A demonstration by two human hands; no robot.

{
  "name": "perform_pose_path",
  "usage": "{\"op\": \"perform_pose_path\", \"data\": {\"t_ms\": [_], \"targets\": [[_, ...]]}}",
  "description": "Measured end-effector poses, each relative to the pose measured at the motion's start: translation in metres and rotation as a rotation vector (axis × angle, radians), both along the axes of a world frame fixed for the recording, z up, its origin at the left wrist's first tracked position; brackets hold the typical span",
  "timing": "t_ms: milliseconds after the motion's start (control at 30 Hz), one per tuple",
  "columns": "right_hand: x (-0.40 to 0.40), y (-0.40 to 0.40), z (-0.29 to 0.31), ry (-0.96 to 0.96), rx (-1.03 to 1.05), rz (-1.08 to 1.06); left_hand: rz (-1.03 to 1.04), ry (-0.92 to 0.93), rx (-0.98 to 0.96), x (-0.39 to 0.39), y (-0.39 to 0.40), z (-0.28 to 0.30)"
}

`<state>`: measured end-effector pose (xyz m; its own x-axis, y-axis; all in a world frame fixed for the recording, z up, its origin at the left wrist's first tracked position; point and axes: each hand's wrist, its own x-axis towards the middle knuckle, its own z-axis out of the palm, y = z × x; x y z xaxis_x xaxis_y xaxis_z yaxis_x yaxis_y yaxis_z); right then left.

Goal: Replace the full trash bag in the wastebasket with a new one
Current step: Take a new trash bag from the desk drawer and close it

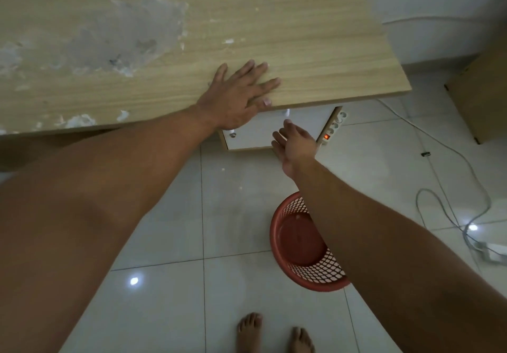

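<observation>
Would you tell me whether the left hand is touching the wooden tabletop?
Touching. The head view shows the left hand lying flat, fingers spread, on the wooden tabletop near its front edge, no gap visible beneath the palm.

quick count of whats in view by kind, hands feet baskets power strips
hands: 2, left hand flat on the desk edge, right hand reaching under it
feet: 2
red baskets: 1, no bag in it
power strips: 1
total: 6

Left hand (237, 97) flat on desk (301, 37), right hand (295, 144) open — wastebasket (299, 245) bagless
</observation>
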<state>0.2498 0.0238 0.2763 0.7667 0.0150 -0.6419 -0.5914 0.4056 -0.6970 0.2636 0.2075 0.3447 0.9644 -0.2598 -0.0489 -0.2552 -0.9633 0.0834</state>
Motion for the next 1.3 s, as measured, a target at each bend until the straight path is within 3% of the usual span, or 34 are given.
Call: {"op": "perform_pose_path", "data": {"t_ms": [200,467,667,1000,1300], "targets": [[0.040,0.016,0.002,-0.013,0.124,-0.115,0.003,-0.012,0.000,-0.001,0.001,0.002],[0.054,0.008,-0.002,-0.050,-0.033,-0.052,0.000,-0.004,0.041,-0.002,0.000,0.002],[0.014,-0.004,-0.019,-0.112,-0.144,-0.089,0.000,0.003,0.021,-0.001,0.001,0.002],[-0.075,-0.034,-0.034,-0.088,-0.104,-0.182,-0.013,-0.012,-0.019,0.002,0.004,-0.004],[-0.090,-0.043,-0.057,-0.012,-0.113,-0.172,-0.008,-0.028,-0.037,0.001,0.003,-0.005]]}}
